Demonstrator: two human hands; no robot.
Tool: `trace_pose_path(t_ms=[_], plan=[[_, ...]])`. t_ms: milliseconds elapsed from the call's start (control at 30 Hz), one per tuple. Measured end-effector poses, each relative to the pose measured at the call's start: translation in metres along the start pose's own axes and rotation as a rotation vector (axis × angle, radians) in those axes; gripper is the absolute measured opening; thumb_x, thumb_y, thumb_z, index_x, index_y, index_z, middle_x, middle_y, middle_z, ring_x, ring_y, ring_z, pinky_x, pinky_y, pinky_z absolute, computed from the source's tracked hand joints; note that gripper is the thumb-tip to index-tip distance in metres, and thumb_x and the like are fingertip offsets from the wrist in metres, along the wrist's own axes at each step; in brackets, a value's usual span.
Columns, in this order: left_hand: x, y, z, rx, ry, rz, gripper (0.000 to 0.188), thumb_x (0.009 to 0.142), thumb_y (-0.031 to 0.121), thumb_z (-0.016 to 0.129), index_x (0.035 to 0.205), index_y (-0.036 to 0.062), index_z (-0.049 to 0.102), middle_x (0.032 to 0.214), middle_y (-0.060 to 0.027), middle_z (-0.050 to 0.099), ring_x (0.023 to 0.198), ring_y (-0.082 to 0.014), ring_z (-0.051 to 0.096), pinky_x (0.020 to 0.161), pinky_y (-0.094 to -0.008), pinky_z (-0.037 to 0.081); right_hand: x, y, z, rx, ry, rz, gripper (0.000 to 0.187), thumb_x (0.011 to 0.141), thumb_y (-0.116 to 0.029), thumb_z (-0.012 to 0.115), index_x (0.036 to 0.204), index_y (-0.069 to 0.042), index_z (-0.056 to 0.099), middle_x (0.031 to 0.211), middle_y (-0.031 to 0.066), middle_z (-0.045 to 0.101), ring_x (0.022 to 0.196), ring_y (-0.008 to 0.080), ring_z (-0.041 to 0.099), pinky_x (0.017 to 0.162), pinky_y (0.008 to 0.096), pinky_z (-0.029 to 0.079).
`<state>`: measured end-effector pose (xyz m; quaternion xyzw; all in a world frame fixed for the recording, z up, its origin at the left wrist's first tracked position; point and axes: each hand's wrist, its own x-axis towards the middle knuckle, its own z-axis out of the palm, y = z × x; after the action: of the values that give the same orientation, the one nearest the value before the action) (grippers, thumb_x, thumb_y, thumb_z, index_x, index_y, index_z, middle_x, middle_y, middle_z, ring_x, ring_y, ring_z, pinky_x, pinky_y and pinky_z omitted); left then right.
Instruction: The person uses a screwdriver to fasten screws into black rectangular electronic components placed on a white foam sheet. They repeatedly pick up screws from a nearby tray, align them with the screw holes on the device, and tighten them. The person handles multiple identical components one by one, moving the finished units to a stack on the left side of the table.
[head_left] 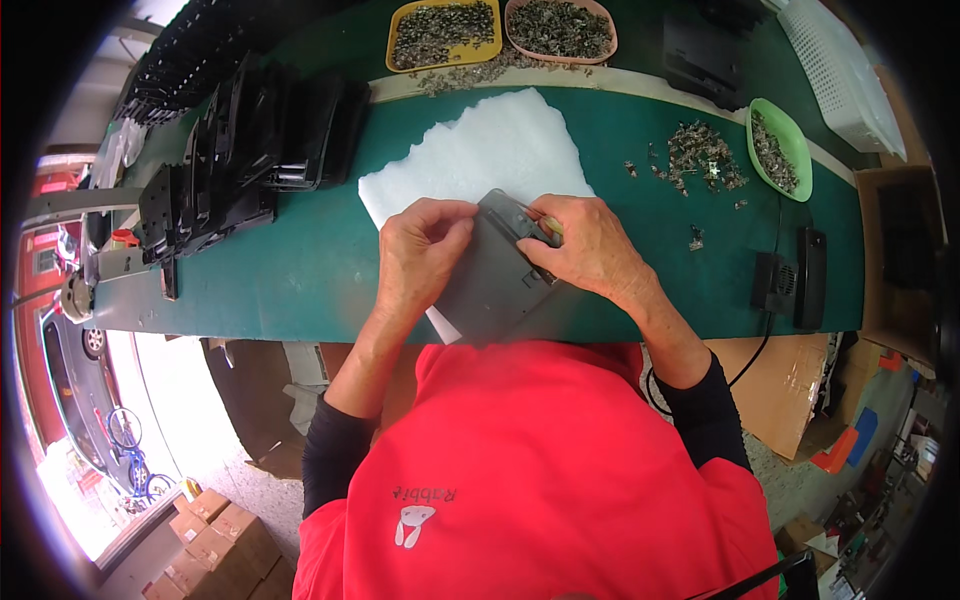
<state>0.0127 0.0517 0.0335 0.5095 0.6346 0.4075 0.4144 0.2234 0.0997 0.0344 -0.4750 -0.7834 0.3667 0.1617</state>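
Observation:
A flat dark grey plastic panel (490, 285) lies tilted on a white foam sheet (490, 150) over the green table (300, 270). My left hand (420, 250) grips the panel's left edge with curled fingers. My right hand (585, 245) presses its fingertips onto the panel's upper right corner, where a small part sits hidden under the fingers.
Stacks of black plastic panels (250, 140) stand at the left. A yellow tray (443, 33), a pink tray (560, 28) and a green bowl (780, 148) hold small metal parts; several loose ones (700, 160) lie beside. A white basket (840, 70) and black boxes (790, 275) sit right.

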Motion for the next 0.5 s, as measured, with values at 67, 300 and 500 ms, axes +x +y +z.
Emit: trace_pose_path(t_ms=[67, 300, 500], plan=[[0.001, 0.000, 0.005, 0.060, 0.043, 0.084, 0.015, 0.085, 0.004, 0.065, 0.097, 0.0023, 0.073, 0.084, -0.0072, 0.070, 0.072, -0.0136, 0.065, 0.065, -0.0264, 0.052, 0.000, -0.001, -0.001, 0.021, 0.001, -0.004, 0.029, 0.074, -0.022, 0.071, 0.092, 0.001, 0.066, 0.079, 0.0187, 0.066, 0.075, 0.0359, 0.065, 0.070, 0.0417, 0.051], [0.009, 0.007, 0.012, 0.207, 0.026, 0.133, 0.017, 0.084, 0.004, 0.065, 0.099, 0.0006, 0.071, 0.086, -0.0090, 0.070, 0.069, -0.0143, 0.063, 0.064, -0.0276, 0.052, -0.001, 0.002, 0.001, 0.010, 0.023, -0.030, 0.030, 0.075, -0.022, 0.073, 0.095, 0.000, 0.067, 0.079, 0.0165, 0.066, 0.075, 0.0350, 0.065, 0.069, 0.0407, 0.051], [0.009, 0.016, 0.018, 0.277, 0.055, 0.072, 0.011, 0.082, 0.004, 0.067, 0.093, -0.0013, 0.067, 0.081, -0.0096, 0.070, 0.064, -0.0158, 0.064, 0.062, -0.0285, 0.052, -0.001, 0.002, 0.001, -0.001, 0.025, -0.037, 0.030, 0.076, -0.023, 0.071, 0.096, -0.001, 0.067, 0.082, 0.0161, 0.067, 0.078, 0.0351, 0.066, 0.072, 0.0417, 0.052]])
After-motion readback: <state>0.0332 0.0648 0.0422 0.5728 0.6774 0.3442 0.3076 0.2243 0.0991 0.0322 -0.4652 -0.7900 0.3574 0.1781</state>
